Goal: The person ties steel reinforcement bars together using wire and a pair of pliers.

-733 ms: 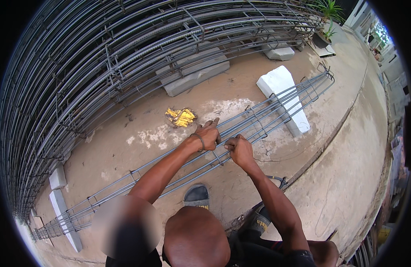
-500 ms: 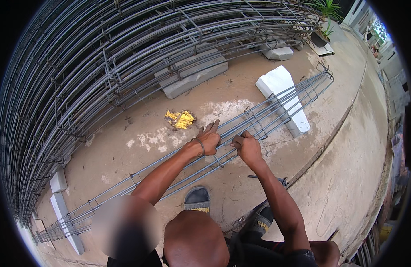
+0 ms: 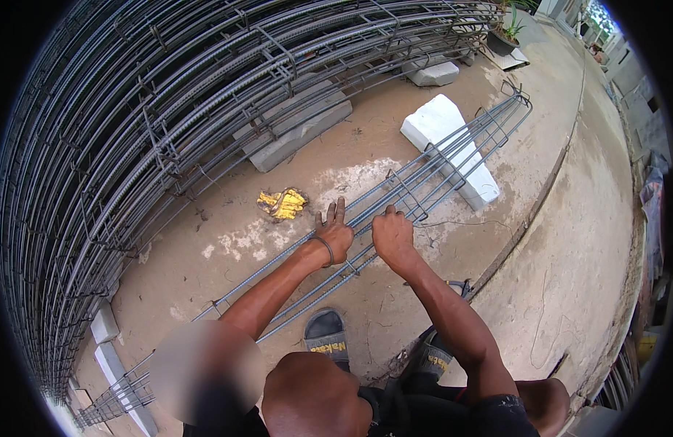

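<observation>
A long, narrow rebar cage (image 3: 278, 264) of ribbed bars and square stirrups runs diagonally below my hands. My left hand (image 3: 335, 237) rests on its bars, a few fingers stretched out and pointing away from me. A dark band circles that wrist. Just right of it, my right hand (image 3: 392, 234) is closed over the bars, knuckles up, and what its fingers hold is hidden. A thin wire (image 3: 464, 223) lies on the ground to the right of this hand. The cage's far end passes over a white block (image 3: 437, 118).
Stacked rebar cages (image 3: 198, 95) fill the upper left, propped on concrete blocks (image 3: 300, 131). Yellow gloves (image 3: 285, 204) lie on the wet ground beyond my left hand. A dark-handled tool (image 3: 459, 285) is by my right foot. A potted plant (image 3: 502, 42) stands far right; another block (image 3: 125, 390) supports the cage's near end.
My right hand has gone from pointing leftward with pinched fingers to a closed, upright fist. My left hand's fingers now point more straight ahead. The whole view has shifted slightly.
</observation>
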### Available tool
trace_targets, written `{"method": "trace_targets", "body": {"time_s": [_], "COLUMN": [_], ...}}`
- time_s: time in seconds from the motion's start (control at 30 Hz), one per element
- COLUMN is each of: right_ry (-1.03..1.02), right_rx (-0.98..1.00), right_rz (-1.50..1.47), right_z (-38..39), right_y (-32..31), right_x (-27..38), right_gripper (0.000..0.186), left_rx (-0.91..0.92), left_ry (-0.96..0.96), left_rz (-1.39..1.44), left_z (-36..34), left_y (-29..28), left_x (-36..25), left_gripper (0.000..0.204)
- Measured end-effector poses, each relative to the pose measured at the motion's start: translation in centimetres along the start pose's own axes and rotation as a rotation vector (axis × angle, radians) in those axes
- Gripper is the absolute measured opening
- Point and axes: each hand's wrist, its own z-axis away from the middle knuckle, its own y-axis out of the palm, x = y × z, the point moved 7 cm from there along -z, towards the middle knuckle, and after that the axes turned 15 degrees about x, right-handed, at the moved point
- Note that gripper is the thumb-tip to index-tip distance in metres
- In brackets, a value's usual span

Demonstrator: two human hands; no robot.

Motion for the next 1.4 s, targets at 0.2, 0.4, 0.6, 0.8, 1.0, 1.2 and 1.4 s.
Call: {"method": "trace_targets", "body": {"time_s": [0.2,0.4,0.6,0.8,1.0,1.2,1.4], "right_ry": [-0.100,-0.159,-0.071,-0.023,-0.093,-0.213,-0.115], "right_rx": [-0.025,0.032,0.090,0.056,0.054,0.154,0.123], "right_rz": [0.038,-0.087,-0.241,-0.344,-0.421,-0.437,-0.507], "right_z": [0.4,-0.2,0.4,0.7,2.0,2.3,3.3], "right_y": [1.1,1.1,1.7,2.1,2.2,3.6,2.6], "right_x": [-0.5,0.4,0.5,1.4,1.3,4.3,4.5], "right_gripper": [0.011,0.012,0.015,0.016,0.015,0.017,0.029], "left_rx": [-0.012,-0.271,-0.259,-0.461,-0.272,-0.228,-0.334], "left_ry": [-0.009,-0.063,-0.055,-0.041,0.001,0.118,0.056], "left_rz": [-0.049,-0.119,-0.168,-0.430,-0.283,0.160,0.350], "left_z": [-0.1,0.1,0.8,1.9,3.3,5.2,5.3], "left_y": [-0.2,1.0,0.3,0.0,-1.9,-1.8,-1.0], "left_x": [-0.9,-0.8,-1.3,-2.2,-0.8,3.1,3.7], "left_gripper": [0.030,0.026,0.027,0.025,0.016,0.016,0.014]}}
